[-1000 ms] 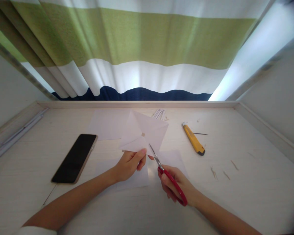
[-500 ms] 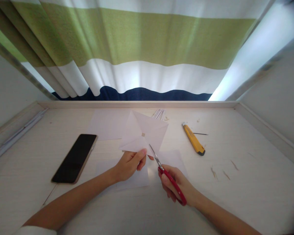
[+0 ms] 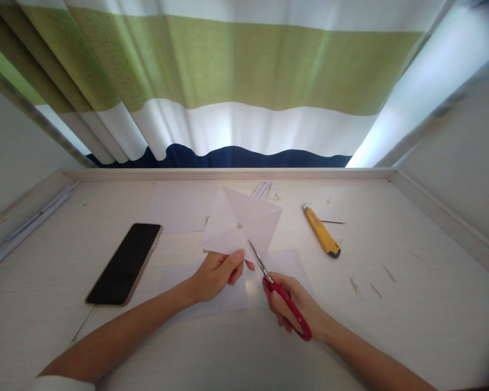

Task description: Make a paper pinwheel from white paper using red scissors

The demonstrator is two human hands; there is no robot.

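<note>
My left hand pinches the near edge of a white, creased sheet of paper, thumb on top and fingers beneath. The paper is raised above the table and has a small hole near its middle. Red-handled scissors are in my right hand, fingers wrapped round the handles. Their blades point up and left, the tips over the paper's lower right part; whether they cut into it I cannot tell. Beneath the hands lie more white sheets, partly hidden.
A black phone lies at left, with a thin stick below it. On the right are a yellow utility knife, a thin dark rod and several shavings. Another paper sheet and folded strips lie at the back.
The paper has shifted slightly to the right and tilted a little. Both hands and the scissors hold nearly the same places.
</note>
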